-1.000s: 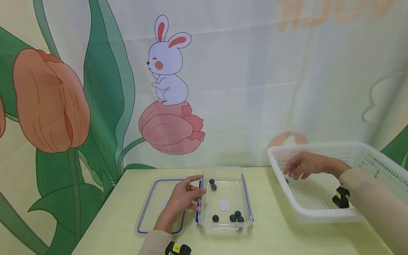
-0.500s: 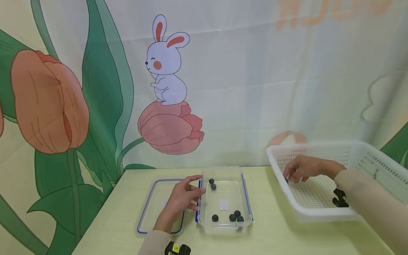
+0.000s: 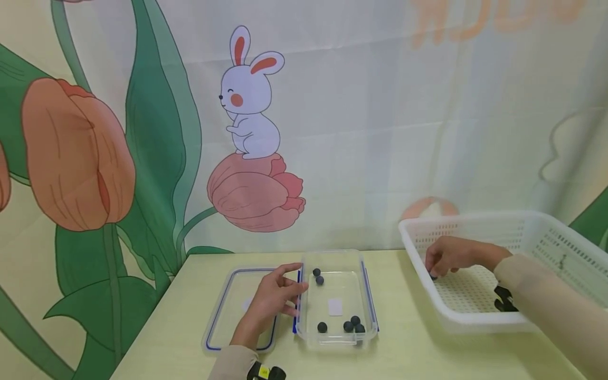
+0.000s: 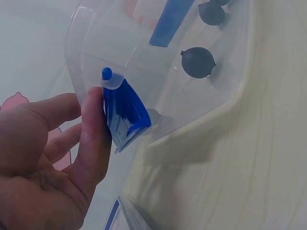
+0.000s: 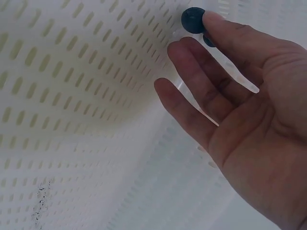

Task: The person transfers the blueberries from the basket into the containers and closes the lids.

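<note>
My left hand (image 3: 272, 293) rests its relaxed fingers against the left side of a clear plastic food container (image 3: 335, 345). In the left wrist view, a finger touches the wall beside its blue latch (image 4: 127, 112). Several blueberries (image 3: 322, 327) lie inside, some at the back left and others along the front. My right hand (image 3: 448, 256) reaches into a white perforated basket (image 3: 480, 317), low by its left wall. In the right wrist view, the thumb presses a blueberry (image 5: 193, 20), and a second dark berry (image 5: 209, 40) shows partly behind it. The index finger is hidden there.
A clear lid with a blue seal (image 3: 219, 322) lies flat on the pale yellow table (image 3: 404, 353), left of the container and partly under my left forearm. A printed curtain (image 3: 351, 132) with a rabbit and tulips hangs behind the table.
My right hand has lowered to the basket's left wall, and its fingertips have closed in on the blueberry there. The left hand and container stay put; the head view shifts slightly.
</note>
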Tool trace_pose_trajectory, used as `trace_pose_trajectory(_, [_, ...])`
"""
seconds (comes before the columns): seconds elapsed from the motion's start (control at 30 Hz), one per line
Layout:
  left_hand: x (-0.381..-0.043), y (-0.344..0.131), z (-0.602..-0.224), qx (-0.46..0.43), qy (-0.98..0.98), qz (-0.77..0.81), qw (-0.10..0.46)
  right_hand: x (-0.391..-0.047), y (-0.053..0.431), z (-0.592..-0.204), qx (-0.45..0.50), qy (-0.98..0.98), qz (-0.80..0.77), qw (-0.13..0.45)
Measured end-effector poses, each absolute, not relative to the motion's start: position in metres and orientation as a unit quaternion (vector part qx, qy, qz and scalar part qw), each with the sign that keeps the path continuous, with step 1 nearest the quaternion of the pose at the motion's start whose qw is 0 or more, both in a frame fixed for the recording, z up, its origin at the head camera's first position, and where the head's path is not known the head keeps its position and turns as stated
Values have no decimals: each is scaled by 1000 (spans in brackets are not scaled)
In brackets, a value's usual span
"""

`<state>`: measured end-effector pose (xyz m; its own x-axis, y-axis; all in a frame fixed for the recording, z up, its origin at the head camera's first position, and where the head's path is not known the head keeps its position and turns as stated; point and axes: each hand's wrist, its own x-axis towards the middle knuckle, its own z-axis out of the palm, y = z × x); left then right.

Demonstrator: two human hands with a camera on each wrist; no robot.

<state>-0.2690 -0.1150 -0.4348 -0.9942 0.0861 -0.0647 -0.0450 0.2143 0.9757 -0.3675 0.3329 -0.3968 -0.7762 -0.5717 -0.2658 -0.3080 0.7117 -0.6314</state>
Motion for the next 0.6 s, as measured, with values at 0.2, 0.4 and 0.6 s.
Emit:
trace_pose_trajectory(0.2, [-270, -115, -436, 15, 778, 626, 51, -365, 331, -396, -244, 899, -289, 219])
trace_pose_trajectory(0.4, [-271, -114, -437, 16, 777, 627, 50, -364, 330, -396, -244, 901, -280, 224])
trace_pose_trajectory(0.6, [-270, -114, -435, 8, 778, 626, 51, -363, 336, -386, -241, 911, -267, 203])
